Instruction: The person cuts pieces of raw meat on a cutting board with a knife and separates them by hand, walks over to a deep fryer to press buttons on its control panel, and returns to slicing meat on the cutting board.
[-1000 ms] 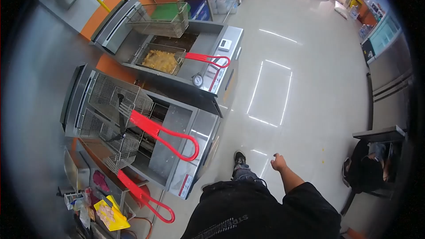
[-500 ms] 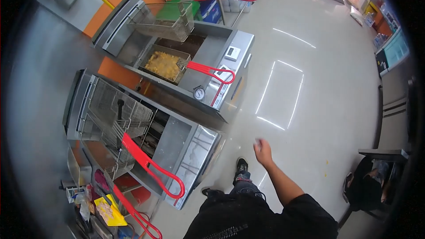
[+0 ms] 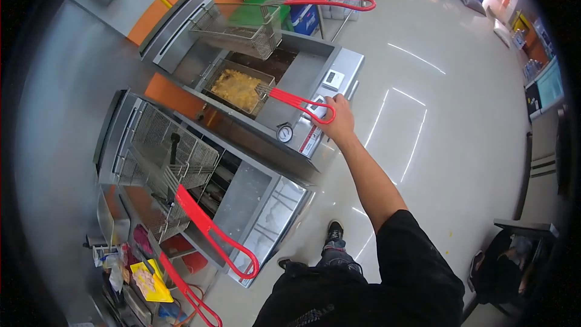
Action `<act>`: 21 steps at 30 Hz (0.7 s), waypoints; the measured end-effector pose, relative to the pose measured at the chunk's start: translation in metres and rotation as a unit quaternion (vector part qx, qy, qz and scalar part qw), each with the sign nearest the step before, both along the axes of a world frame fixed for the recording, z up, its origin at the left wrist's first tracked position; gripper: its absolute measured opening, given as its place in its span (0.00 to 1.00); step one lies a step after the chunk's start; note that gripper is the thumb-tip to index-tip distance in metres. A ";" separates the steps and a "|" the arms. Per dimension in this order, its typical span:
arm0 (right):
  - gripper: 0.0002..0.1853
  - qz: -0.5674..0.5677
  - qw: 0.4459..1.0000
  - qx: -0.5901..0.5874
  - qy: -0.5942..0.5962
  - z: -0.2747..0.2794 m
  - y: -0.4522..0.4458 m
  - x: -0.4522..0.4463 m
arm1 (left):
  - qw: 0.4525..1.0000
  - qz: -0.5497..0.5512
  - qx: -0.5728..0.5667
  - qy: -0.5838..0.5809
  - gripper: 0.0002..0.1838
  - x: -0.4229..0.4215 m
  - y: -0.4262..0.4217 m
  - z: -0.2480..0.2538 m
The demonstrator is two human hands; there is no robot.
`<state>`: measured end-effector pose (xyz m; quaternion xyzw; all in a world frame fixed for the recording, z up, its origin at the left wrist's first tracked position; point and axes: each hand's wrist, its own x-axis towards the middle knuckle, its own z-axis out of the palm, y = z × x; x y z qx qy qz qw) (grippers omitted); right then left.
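My right hand [image 3: 342, 118] reaches to the front edge of the farther fryer [image 3: 348, 63]. Its fingers are curled in around the looped end of a red basket handle [image 3: 290, 98] and a small white timer [image 3: 316, 106] beneath it; which of these they grip is hidden. That handle belongs to a wire basket of golden food [image 3: 237, 89] sitting in the fryer. Another timer [image 3: 333, 79] and a round dial thermometer [image 3: 285, 133] lie on the same front ledge. My left hand is out of view.
An empty raised basket [image 3: 239, 30] hangs over the farther fryer. The nearer fryer [image 3: 242, 206] holds raised baskets with red handles [image 3: 209, 227] jutting out. A yellow tray [image 3: 151, 281] is at lower left. A person in dark clothing [image 3: 499, 266] is at the right edge.
My right hand has moved from over the floor up and left to the farther fryer's front ledge, and its fingers have closed in by the handle and timer. The view has shifted slightly.
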<state>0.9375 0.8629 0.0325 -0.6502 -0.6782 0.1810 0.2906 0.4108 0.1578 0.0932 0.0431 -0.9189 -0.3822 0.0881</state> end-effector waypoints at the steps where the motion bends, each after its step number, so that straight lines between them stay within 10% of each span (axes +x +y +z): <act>1: 0.35 0.003 1.000 -0.001 -0.001 0.000 -0.002 0.001 | 1.000 0.002 0.001 -0.001 0.24 0.000 -0.003 0.000; 21: 0.33 -0.080 0.987 0.119 0.076 -0.008 -0.020 0.001 | 0.998 0.045 0.030 -0.016 0.28 0.003 -0.061 -0.010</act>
